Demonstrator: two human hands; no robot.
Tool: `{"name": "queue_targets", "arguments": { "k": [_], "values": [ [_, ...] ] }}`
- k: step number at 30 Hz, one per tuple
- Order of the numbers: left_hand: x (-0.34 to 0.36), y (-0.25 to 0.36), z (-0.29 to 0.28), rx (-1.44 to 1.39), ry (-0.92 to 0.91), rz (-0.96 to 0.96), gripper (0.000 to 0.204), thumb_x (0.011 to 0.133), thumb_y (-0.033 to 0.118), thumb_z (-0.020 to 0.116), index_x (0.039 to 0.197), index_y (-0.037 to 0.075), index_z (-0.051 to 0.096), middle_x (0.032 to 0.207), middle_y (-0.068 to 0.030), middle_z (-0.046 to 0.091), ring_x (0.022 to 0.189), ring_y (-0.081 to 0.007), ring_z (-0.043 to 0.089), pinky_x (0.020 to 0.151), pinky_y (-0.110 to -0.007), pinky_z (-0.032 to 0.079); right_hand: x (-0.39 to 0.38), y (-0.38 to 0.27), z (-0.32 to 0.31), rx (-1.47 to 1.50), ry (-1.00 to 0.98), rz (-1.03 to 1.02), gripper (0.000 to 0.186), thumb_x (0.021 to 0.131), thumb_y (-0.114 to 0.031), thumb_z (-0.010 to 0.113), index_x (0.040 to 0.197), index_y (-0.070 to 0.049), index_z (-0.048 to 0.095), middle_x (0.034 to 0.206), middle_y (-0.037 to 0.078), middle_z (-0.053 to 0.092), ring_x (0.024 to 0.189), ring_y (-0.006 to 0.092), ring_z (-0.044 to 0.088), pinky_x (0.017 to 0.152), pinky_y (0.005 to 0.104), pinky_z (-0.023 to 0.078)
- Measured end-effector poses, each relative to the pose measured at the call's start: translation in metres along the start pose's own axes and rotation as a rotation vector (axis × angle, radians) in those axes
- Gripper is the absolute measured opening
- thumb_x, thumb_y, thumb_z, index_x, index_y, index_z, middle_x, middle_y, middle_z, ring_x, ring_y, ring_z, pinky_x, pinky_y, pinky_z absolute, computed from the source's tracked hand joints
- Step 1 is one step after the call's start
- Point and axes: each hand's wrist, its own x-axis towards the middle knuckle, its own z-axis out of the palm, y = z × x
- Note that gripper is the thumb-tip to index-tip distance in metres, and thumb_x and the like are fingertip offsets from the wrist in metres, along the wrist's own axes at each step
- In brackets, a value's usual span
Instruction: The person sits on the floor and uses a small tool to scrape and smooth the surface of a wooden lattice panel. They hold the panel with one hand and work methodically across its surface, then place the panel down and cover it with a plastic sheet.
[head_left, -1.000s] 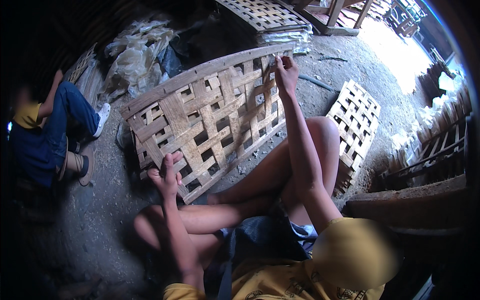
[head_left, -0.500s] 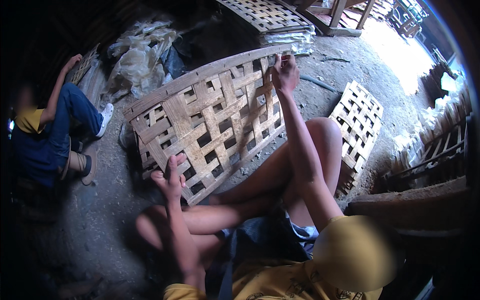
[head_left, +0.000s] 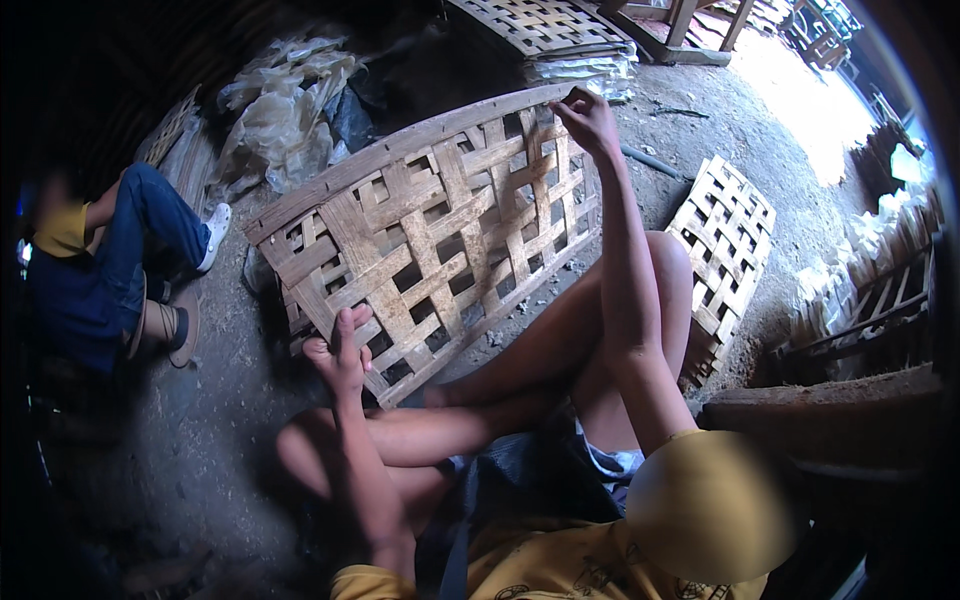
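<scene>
A large woven bamboo panel (head_left: pixel 440 230) with an open lattice stands tilted in front of my bent legs. My left hand (head_left: pixel 340 350) grips its lower near edge, fingers hooked through a gap. At the panel's top right rim, my right hand (head_left: pixel 588 118) reaches up and pinches a strip. My knees rise between the two arms.
A second woven panel (head_left: pixel 728 250) lies on the dirt floor to the right. More panels (head_left: pixel 540 22) are stacked at the back. Crumpled plastic sheets (head_left: pixel 275 105) lie at the back left. Another person (head_left: pixel 95 265) in blue trousers sits at the left. Wooden racks (head_left: pixel 860 310) stand at the right.
The panel has tipped up more upright and shifted slightly. My right hand has moved along the top rim; my left hand keeps its hold on the lower edge.
</scene>
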Motion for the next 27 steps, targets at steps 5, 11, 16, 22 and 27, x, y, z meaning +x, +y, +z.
{"name": "queue_targets", "arguments": {
  "k": [5,11,16,22,27],
  "values": [
    [0.0,0.004,0.004,0.008,-0.068,-0.01,0.04,0.1,0.032,0.068,0.095,-0.007,0.069,0.094,-0.0216,0.075,0.061,-0.0131,0.066,0.034,-0.023,0.035,-0.018,-0.022,-0.007,-0.493,0.041,0.089,0.032,0.076,-0.037,0.07,0.092,-0.01,0.074,0.093,0.016,0.075,0.092,0.0352,0.073,0.08,0.0454,0.056],
    [0.0,-0.001,0.024,-0.063,-0.102,-0.015,0.035,0.102,0.029,0.067,0.096,-0.005,0.069,0.099,-0.0192,0.076,0.076,-0.017,0.074,0.036,-0.022,0.039,-0.012,0.032,-0.02,-0.005,0.303,0.089,0.043,0.081,-0.045,0.075,0.099,-0.006,0.074,0.091,0.018,0.076,0.086,0.0315,0.074,0.077,0.0402,0.055],
    [0.002,-0.002,0.012,-0.043,-0.079,-0.039,0.032,0.101,0.027,0.068,0.094,-0.004,0.067,0.098,-0.0185,0.076,0.082,-0.0203,0.076,0.036,-0.022,0.039,-0.038,0.009,0.015,0.556,0.229,0.021,0.042,0.089,-0.041,0.079,0.111,-0.005,0.077,0.082,0.003,0.075,0.07,0.0084,0.065,0.064,0.0246,0.046],
    [0.002,-0.005,0.013,-0.064,-0.069,-0.063,0.031,0.101,0.027,0.069,0.095,-0.003,0.067,0.098,-0.0176,0.076,0.084,-0.0209,0.076,0.036,-0.023,0.04,-0.037,-0.001,0.012,1.018,0.048,0.398,0.044,0.091,-0.042,0.078,0.121,-0.011,0.071,0.063,-0.008,0.046,0.053,0.0039,0.039,0.048,0.0232,0.024],
    [0.0,-0.003,0.007,-0.05,-0.085,-0.02,0.03,0.1,0.026,0.069,0.096,-0.004,0.07,0.097,-0.0176,0.076,0.083,-0.018,0.076,0.036,-0.022,0.039,-0.032,-0.006,0.028,1.239,0.118,0.438,0.031,0.097,-0.03,0.071,0.118,-0.007,0.069,0.058,-0.008,0.036,0.045,0.0057,0.029,0.044,0.0255,0.019]
  ]
}}
